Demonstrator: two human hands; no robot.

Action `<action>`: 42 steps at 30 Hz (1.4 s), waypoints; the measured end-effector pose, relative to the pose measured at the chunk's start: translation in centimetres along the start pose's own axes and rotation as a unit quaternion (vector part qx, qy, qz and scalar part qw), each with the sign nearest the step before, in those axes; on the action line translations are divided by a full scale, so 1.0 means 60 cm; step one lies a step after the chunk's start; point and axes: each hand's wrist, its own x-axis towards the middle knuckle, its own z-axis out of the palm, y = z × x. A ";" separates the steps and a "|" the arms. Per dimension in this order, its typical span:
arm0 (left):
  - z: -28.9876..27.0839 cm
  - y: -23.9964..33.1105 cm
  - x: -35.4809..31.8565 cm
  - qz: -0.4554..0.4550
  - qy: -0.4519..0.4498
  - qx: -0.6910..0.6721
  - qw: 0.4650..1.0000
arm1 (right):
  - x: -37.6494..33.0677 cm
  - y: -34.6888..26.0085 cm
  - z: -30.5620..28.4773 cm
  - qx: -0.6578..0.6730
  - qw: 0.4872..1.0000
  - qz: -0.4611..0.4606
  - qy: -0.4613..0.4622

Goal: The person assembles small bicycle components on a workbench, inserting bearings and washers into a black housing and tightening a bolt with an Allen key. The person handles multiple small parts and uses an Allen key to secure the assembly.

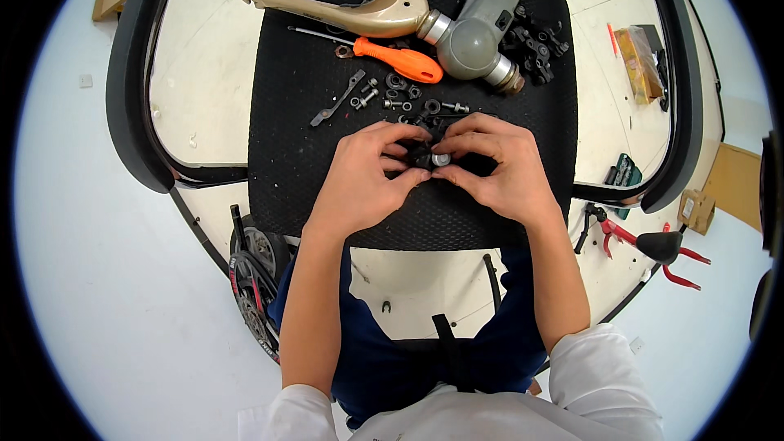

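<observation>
While the left hand [359, 184] and right hand [498, 167] met over the black chair seat [302, 147], their fingers [408, 175] pinched a small black part [425, 157] between them — loose nuts and washers [400, 98] lay within reach.

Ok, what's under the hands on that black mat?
Between the left hand and right hand shows a small black part with a silver round piece. The black mat lies beneath; the fingers cover the rest.

One orange-handled screwdriver [392, 58], one gold fork piece [359, 0], one red-handled pliers [653, 249], two hands, many small nuts [400, 94].
</observation>
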 end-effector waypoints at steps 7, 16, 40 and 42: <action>0.005 0.002 0.006 -0.023 0.006 -0.036 0.999 | 0.000 -0.002 0.000 0.066 0.996 0.063 0.020; 0.006 -0.002 0.008 -0.034 0.010 -0.039 0.999 | 0.000 0.004 0.003 0.180 0.972 0.149 0.015; 0.007 0.002 0.000 -0.020 0.008 -0.004 1.000 | -0.014 0.006 -0.008 0.027 0.998 0.046 -0.016; 0.009 0.001 -0.001 -0.022 0.017 -0.006 1.000 | -0.016 0.006 -0.004 0.028 0.997 0.061 -0.026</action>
